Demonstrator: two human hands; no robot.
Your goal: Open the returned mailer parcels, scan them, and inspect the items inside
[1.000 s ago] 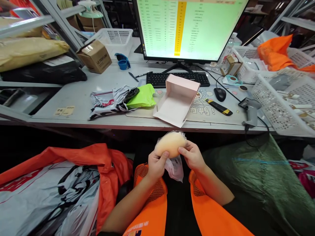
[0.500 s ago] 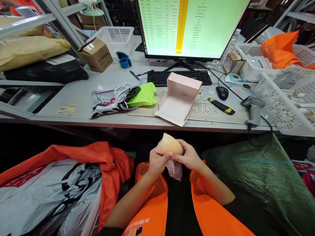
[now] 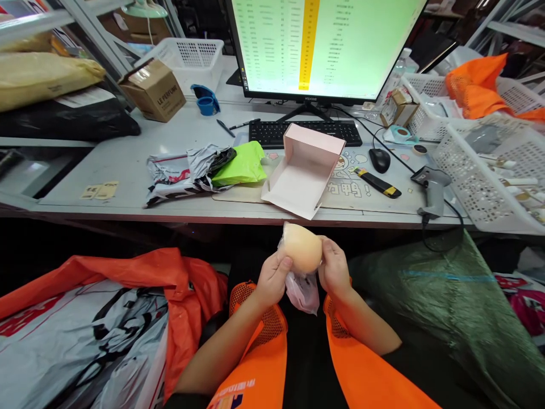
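Between my two hands, just below the desk's front edge, is a rounded beige cup-shaped piece (image 3: 303, 248) that looks partly wrapped in clear film. My left hand (image 3: 273, 275) grips its left side with the thumb on the front. On the opposite side, my right hand (image 3: 334, 267) pinches its edge. A pinkish crumpled plastic bag (image 3: 303, 292) hangs beneath the piece. An open pale pink box (image 3: 298, 179) lies on the desk straight ahead, its inside bare.
On the desk are a lime-green packet (image 3: 242, 165), a grey-white mailer (image 3: 174, 170), a utility knife (image 3: 378, 183), a mouse (image 3: 379, 161), a keyboard (image 3: 340, 134) and a barcode scanner (image 3: 433, 190). White baskets (image 3: 481, 176) stand at right. An orange-rimmed sack (image 3: 170, 272) of parcels sits lower left.
My right thumb has moved off the front of the beige piece to its right edge. The piece has turned, showing more of its rounded face. The view has shifted slightly.
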